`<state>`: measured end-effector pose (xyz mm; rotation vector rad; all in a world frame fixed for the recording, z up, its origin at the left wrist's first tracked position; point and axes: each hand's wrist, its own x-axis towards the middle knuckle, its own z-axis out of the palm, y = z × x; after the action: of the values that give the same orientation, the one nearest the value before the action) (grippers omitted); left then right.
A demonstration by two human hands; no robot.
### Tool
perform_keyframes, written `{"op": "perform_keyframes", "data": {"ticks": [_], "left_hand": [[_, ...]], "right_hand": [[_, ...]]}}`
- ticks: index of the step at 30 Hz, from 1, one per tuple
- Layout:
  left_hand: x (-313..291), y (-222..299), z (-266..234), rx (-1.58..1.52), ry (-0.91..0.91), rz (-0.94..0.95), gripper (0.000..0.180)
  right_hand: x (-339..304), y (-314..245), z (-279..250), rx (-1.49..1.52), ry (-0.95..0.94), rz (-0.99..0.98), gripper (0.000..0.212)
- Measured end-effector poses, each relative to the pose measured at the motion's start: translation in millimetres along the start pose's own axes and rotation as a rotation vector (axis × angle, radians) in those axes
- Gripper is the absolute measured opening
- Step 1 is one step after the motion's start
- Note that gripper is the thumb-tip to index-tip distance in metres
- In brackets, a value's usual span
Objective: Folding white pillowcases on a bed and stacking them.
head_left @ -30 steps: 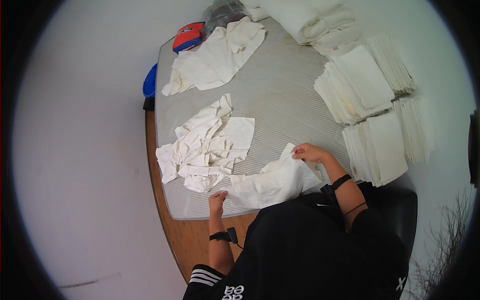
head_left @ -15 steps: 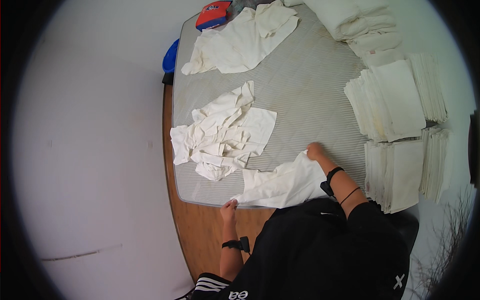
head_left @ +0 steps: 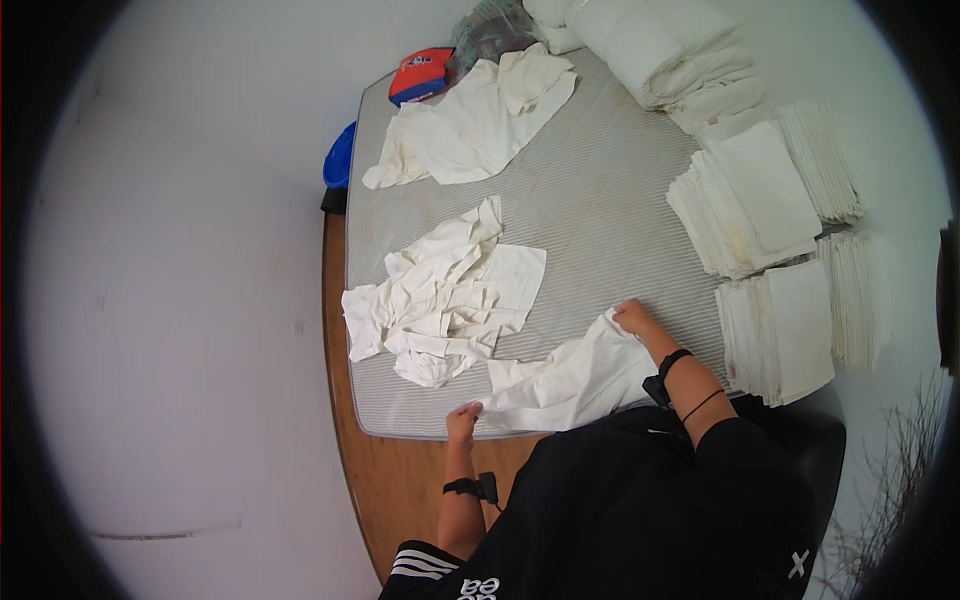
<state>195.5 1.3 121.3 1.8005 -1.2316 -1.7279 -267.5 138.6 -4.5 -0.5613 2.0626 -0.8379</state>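
A white cloth (head_left: 565, 382) stretches between my two hands at the near edge of the striped mattress (head_left: 610, 190). My left hand (head_left: 463, 421) pinches its near left corner, just past the mattress edge. At the cloth's far right corner, my right hand (head_left: 630, 316) is closed on the fabric. The cloth lies partly on the mattress, wrinkled across its middle, and its near side runs up against my black shirt. Left of centre, beyond the held cloth, sits a crumpled pile of white cloths (head_left: 440, 290).
Folded stacks of white cloth (head_left: 775, 330) line the right side. A larger white bundle (head_left: 660, 50) lies at the far right. Toward the far left are more spread white cloth (head_left: 470, 125), a red and blue bag (head_left: 420, 75) and a blue basin (head_left: 340, 157). A wall borders the left.
The view has tilted, so the mattress and most things on it sit lower in the picture. Both hands keep hold of the same cloth corners, with the cloth slightly more wrinkled.
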Motion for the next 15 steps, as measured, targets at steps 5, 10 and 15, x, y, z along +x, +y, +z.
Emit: {"op": "perform_keyframes", "data": {"ticks": [5,10,15], "left_hand": [[12,68,4,0.006,-0.090,0.267,0.016],[-6,193,2,-0.202,0.016,0.668,0.028],[-28,253,15,-0.117,-0.259,0.758,0.017]], "right_hand": [[-43,-65,-98,0.197,0.130,-0.154,0.020],[-118,-153,-217,0.537,0.405,-0.475,0.017],[-185,-190,-264,0.194,0.069,-0.471,0.016]]}}
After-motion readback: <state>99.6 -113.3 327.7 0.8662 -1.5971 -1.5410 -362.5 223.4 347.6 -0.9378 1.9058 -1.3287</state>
